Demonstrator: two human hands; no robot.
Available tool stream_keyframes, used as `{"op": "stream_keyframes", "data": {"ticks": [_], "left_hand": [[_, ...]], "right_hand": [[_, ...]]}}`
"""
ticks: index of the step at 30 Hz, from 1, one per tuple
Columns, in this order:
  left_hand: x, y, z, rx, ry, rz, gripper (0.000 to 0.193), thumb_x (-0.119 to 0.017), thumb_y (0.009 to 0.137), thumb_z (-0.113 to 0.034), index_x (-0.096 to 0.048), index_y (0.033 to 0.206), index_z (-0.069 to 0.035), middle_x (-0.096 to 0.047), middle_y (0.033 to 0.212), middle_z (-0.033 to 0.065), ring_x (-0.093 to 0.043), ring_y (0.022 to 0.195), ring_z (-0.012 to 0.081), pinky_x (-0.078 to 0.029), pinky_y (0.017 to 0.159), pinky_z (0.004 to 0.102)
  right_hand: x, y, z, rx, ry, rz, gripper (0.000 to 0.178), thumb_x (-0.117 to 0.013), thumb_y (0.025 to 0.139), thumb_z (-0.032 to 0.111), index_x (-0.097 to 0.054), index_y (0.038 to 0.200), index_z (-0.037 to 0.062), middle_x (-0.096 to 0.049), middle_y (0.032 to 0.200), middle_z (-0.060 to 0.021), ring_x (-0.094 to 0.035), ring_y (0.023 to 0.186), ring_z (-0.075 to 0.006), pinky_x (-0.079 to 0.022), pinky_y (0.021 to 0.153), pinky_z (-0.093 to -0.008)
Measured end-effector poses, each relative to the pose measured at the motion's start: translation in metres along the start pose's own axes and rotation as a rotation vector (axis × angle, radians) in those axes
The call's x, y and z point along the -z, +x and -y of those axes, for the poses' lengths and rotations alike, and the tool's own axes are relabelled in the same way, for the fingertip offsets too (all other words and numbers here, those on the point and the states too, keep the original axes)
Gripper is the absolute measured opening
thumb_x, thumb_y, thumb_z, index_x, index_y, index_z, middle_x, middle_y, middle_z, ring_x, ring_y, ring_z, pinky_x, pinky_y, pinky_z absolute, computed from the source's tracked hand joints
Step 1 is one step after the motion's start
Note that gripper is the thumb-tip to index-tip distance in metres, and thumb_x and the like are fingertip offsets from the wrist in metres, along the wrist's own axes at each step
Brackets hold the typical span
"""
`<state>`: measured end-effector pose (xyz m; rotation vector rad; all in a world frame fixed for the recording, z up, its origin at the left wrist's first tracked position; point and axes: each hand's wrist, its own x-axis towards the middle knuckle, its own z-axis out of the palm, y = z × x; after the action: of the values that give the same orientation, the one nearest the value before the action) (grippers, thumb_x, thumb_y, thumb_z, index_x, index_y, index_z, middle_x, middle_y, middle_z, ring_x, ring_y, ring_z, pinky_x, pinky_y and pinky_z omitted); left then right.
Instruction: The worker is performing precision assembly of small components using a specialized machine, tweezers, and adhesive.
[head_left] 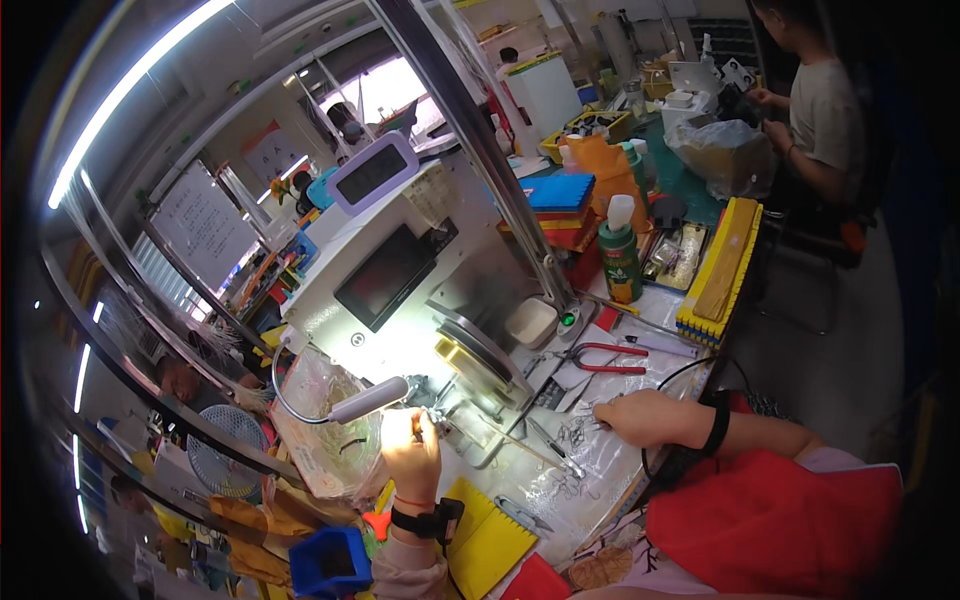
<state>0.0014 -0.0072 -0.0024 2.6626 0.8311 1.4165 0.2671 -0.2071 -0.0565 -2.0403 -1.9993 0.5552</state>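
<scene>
My left hand (408, 462) is raised at the front of a white bench machine (330, 300), under the glare of a small lamp (368, 400). Its fingers are pinched together; whatever they hold is too small and overexposed to make out. Beside it are the machine's dark round disc (480, 345) and a metal wire frame (492, 450). My right hand (640, 417) rests low over the right side of the table, fingers closed, their content hidden. Close to its fingertips lie several small metal hooks (573, 434) and a slim metal hand tool (548, 440).
Red-handled pliers (608, 358) lie behind my right hand. A green bottle (620, 262) and a yellow ridged rack (722, 270) stand farther back. Near my left wrist are a blue bin (330, 562), a yellow ridged board (485, 540) and a plastic-lined box (325, 430). Another person (825, 110) sits far right.
</scene>
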Motion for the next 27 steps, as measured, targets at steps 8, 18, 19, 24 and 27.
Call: {"op": "stream_keyframes", "data": {"ticks": [8, 18, 19, 24, 27], "left_hand": [[-0.003, -0.003, 0.007, -0.034, -0.005, 0.013, 0.002, -0.061, 0.085, 0.000, -0.060, 0.087, -0.001, -0.055, 0.076, 0.0122, -0.054, 0.072, 0.0307, -0.045, 0.068, 0.0387], [-0.003, -0.001, 0.005, -0.025, 0.022, 0.010, 0.002, -0.060, 0.086, -0.001, -0.060, 0.087, 0.000, -0.057, 0.078, 0.0135, -0.055, 0.073, 0.0318, -0.045, 0.069, 0.0405], [-0.002, -0.002, 0.005, -0.029, 0.022, 0.013, 0.002, -0.060, 0.086, -0.001, -0.060, 0.087, 0.000, -0.057, 0.078, 0.0135, -0.055, 0.073, 0.0318, -0.045, 0.069, 0.0405], [0.002, -0.003, -0.002, 0.020, -0.003, 0.033, 0.003, -0.060, 0.087, -0.001, -0.061, 0.088, 0.001, -0.057, 0.079, 0.0142, -0.055, 0.073, 0.0318, -0.045, 0.068, 0.0397], [-0.003, 0.000, 0.000, -0.076, 0.012, -0.006, 0.003, -0.060, 0.087, -0.001, -0.060, 0.089, 0.001, -0.056, 0.078, 0.0143, -0.055, 0.072, 0.0314, -0.045, 0.067, 0.0391]], "right_hand": [[-0.013, -0.002, -0.010, 0.049, 0.010, -0.059, 0.023, -0.049, 0.086, 0.009, -0.055, 0.107, 0.0025, -0.066, 0.093, -0.0206, -0.066, 0.086, -0.0387, -0.051, 0.072, -0.0478], [-0.009, -0.003, -0.008, 0.045, 0.053, -0.050, 0.024, -0.048, 0.086, 0.008, -0.054, 0.107, 0.0017, -0.066, 0.093, -0.0224, -0.065, 0.086, -0.0395, -0.051, 0.072, -0.0487], [-0.009, -0.003, -0.008, 0.050, 0.059, -0.044, 0.024, -0.047, 0.086, 0.008, -0.054, 0.108, 0.0015, -0.066, 0.093, -0.0224, -0.065, 0.086, -0.0396, -0.051, 0.073, -0.0488], [-0.009, -0.005, -0.005, 0.048, 0.080, -0.032, 0.026, -0.047, 0.086, 0.008, -0.054, 0.110, 0.0012, -0.066, 0.094, -0.0220, -0.065, 0.087, -0.0399, -0.051, 0.073, -0.0492], [-0.013, -0.007, -0.009, 0.041, 0.098, -0.065, 0.024, -0.047, 0.087, 0.009, -0.055, 0.108, 0.0012, -0.066, 0.094, -0.0219, -0.065, 0.088, -0.0401, -0.051, 0.073, -0.0486]]}}
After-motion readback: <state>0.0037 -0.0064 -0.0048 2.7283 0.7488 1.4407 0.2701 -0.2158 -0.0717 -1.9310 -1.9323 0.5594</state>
